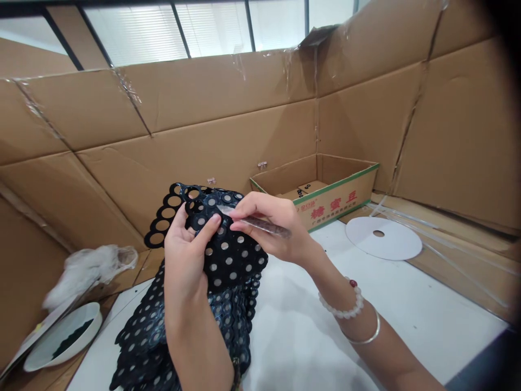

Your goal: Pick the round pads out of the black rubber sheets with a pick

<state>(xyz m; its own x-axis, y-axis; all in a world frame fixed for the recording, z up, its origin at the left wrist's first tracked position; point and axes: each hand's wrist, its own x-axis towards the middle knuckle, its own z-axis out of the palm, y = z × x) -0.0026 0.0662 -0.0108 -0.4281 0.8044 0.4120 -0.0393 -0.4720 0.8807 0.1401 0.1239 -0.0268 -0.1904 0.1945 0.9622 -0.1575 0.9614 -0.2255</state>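
My left hand (185, 255) holds up a black sheet (228, 260) made of linked discs with small round holes, thumb pressed on its upper part. The sheet's top rim is a row of open black rings, and its lower end drapes onto the white table (407, 304). My right hand (268, 225) pinches a thin clear rod-like tool (260, 224), whose tip touches the sheet near the top. A beaded bracelet and a metal bangle sit on my right wrist.
A white bowl (65, 336) with dark pieces stands at the left beside a wad of white fluff (87, 266). An open low carton (321, 187) sits at the back. A white disc with a centre hole (382, 238) lies at the right. Cardboard walls surround the table.
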